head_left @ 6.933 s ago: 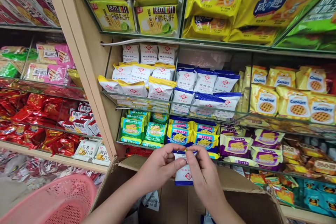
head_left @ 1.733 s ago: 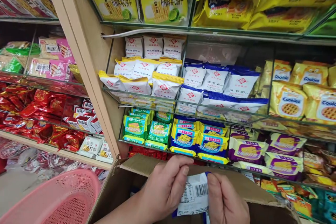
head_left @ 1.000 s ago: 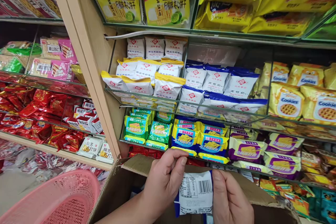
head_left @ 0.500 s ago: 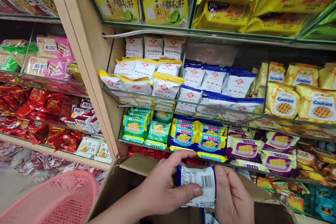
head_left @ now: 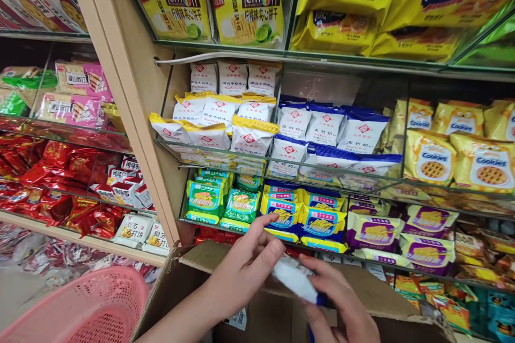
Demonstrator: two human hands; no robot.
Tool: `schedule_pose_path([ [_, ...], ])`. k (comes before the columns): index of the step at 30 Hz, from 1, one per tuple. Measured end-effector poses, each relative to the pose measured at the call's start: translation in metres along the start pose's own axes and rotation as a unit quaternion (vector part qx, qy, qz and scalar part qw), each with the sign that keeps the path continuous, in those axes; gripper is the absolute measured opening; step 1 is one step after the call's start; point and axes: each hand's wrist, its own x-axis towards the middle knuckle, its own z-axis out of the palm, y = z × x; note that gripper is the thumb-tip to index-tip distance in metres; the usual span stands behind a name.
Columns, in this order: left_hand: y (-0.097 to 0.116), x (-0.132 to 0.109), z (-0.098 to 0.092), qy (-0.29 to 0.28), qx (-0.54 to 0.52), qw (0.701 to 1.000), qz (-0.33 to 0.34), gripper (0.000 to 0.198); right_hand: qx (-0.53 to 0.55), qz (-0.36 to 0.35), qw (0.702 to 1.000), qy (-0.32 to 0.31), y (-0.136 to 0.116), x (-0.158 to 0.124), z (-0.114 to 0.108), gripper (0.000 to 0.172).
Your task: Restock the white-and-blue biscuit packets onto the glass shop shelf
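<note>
A small white snack packet with a blue end (head_left: 295,277) is tilted above an open cardboard box (head_left: 209,257). My right hand (head_left: 341,300) pinches its right end between fingers and thumb. My left hand (head_left: 245,265) is at the packet's other end, its thumb and forefinger apart; the thumb tip is close to the wrapper, and whether it touches cannot be made out. The left hand's lower fingers are hidden. Inside the box, a white printed label or wrapper (head_left: 237,320) shows below my left wrist.
Similar white packets with blue ends (head_left: 328,123) stand on the shelf ahead, beside yellow-ended ones (head_left: 252,134). Yellow cookie bags (head_left: 430,156) are to the right. Green biscuit packs (head_left: 205,198) fill a lower row. A pink plastic basket (head_left: 80,305) is at lower left.
The packet has turned from its flat barcode side to a tilted, edge-on pose. My left thumb has lifted off its face, and my right hand has shifted its hold.
</note>
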Motion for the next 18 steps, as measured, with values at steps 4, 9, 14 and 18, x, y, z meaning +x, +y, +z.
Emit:
schedule_pose_path([
  [4, 0.001, 0.004, -0.002, 0.006, -0.088, 0.996, 0.001, 0.054, -0.011, -0.003, 1.0, -0.017, -0.003, -0.004, 0.008, 0.029],
  [9, 0.002, 0.006, -0.002, 0.04, -0.141, 0.988, 0.04, 0.045, 0.134, 0.208, 0.969, -0.005, -0.014, 0.008, -0.001, 0.025],
  [14, 0.001, 0.004, 0.002, 0.023, -0.158, 0.985, 0.068, 0.042, 0.288, 0.367, 0.882, -0.065, -0.015, 0.024, -0.009, 0.036],
  [18, -0.001, 0.001, 0.0, 0.023, -0.137, 0.989, 0.059, 0.049, 0.307, 0.394, 0.861, -0.096, -0.014, 0.026, 0.002, 0.025],
])
